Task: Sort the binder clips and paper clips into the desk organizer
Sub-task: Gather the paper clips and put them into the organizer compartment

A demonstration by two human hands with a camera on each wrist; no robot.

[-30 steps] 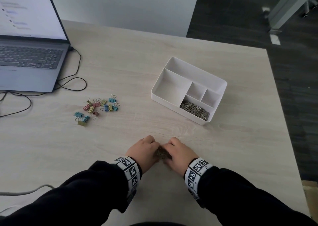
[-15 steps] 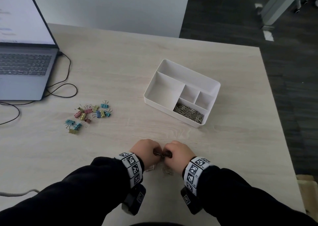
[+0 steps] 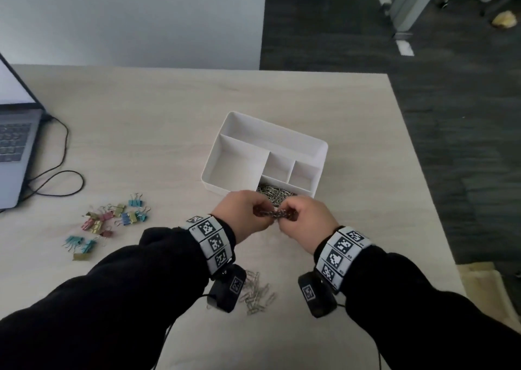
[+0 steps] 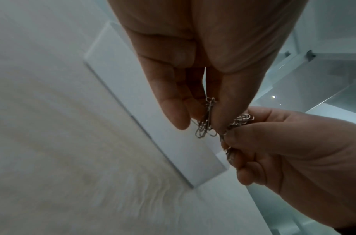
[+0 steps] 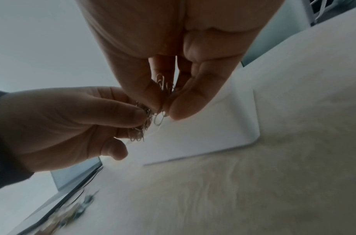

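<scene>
An office: an open laptop (image 3: 14, 132) with its cable (image 3: 60, 169) sits on a pale wood-grain surface (image 3: 169, 101), over dark carpet floor (image 3: 451, 115), near a white desk organizer (image 3: 321, 146).

No readable text: only square coded markers on the wristbands (image 3: 212, 238), laptop screen (image 3: 11, 87) cut off.

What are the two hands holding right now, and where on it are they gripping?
A bunch of silver wire paper clips: left hand pinches its left end, right hand its right end, between thumb and fingertips.
</scene>
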